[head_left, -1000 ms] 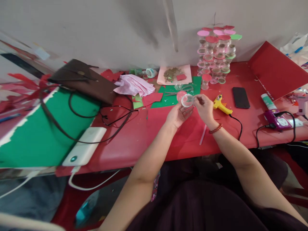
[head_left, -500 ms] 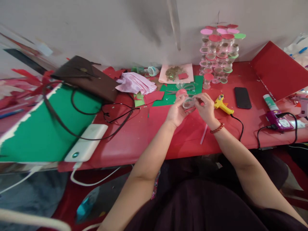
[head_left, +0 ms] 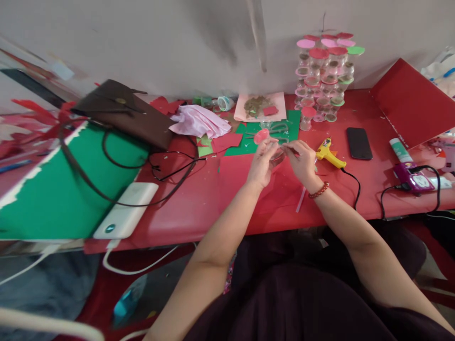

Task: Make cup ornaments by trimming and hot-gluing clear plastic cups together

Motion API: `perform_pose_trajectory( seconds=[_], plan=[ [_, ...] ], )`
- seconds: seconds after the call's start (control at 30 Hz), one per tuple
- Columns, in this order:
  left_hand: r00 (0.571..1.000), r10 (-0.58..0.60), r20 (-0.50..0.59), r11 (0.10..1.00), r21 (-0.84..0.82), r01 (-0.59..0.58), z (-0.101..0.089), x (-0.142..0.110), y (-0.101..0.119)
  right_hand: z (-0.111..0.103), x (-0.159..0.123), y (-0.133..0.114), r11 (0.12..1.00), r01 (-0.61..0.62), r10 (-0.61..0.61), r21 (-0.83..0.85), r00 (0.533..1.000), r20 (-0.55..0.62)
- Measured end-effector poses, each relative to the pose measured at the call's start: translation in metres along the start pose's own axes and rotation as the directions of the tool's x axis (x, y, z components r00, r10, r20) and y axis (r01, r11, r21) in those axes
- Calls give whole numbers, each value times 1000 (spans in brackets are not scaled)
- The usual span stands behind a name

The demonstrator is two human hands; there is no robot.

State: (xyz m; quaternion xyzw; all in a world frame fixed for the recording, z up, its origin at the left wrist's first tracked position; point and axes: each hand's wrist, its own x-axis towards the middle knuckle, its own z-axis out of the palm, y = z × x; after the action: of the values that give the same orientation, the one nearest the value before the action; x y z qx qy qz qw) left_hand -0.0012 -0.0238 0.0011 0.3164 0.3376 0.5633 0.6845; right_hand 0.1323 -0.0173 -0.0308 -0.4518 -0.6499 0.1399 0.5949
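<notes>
My left hand [head_left: 262, 166] is closed around a small clear plastic cup piece [head_left: 277, 159] with a pinkish-red disc [head_left: 261, 136] on its far end. The piece is tilted, and fingers partly hide its middle. Close against its rim, my right hand [head_left: 301, 161] has its fingertips pinched together; anything between them is too small to make out. Below both hands lies a sheet of red paper [head_left: 238, 184]. A yellow glue gun [head_left: 329, 154] rests just right of my right hand. Beyond the disc, scissors [head_left: 279, 128] lie on green paper [head_left: 293, 121].
A stack of clear cups with coloured discs [head_left: 322, 78] stands against the wall. To the right are a phone [head_left: 359, 143], a purple power socket [head_left: 414, 180] and folded red card [head_left: 408, 104]. On the left lie a brown bag [head_left: 124, 116], glasses [head_left: 177, 168] and a white power bank [head_left: 126, 210].
The cup piece has turned in my left hand: its clear round end faced up before and now tips toward me, while the red disc has shifted left. My right fingertips stay beside it.
</notes>
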Motion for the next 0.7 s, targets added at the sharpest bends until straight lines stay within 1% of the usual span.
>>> perform_pose_trajectory(
  seconds=[0.07,0.17,0.23,0.33,0.4,0.53,0.7],
  plan=[
    [999,6,-37,1000,-22,-7,3,-1,-2,0,0,0,1000,-15,15,-7,1000,-17],
    [995,38,-96,997,-63,-44,6,-2,-7,2,-1,-2,996,-58,55,-69,998,-41],
    [993,52,-109,993,-103,-63,8,-2,-10,4,-1,-3,993,-69,62,-92,995,-73],
    [993,47,-111,986,-157,-65,9,-2,-15,8,-1,-4,996,-62,54,-62,991,-119],
    [991,43,-124,985,-163,-63,11,-3,-16,9,-2,-6,997,-68,61,-43,989,-136],
    [985,16,-169,986,-160,-43,14,-5,-16,9,-2,-8,995,-102,99,-10,984,-145],
    [987,19,-157,977,-208,-52,17,-7,-14,11,-2,-9,983,-170,180,71,971,-157]
  ],
)
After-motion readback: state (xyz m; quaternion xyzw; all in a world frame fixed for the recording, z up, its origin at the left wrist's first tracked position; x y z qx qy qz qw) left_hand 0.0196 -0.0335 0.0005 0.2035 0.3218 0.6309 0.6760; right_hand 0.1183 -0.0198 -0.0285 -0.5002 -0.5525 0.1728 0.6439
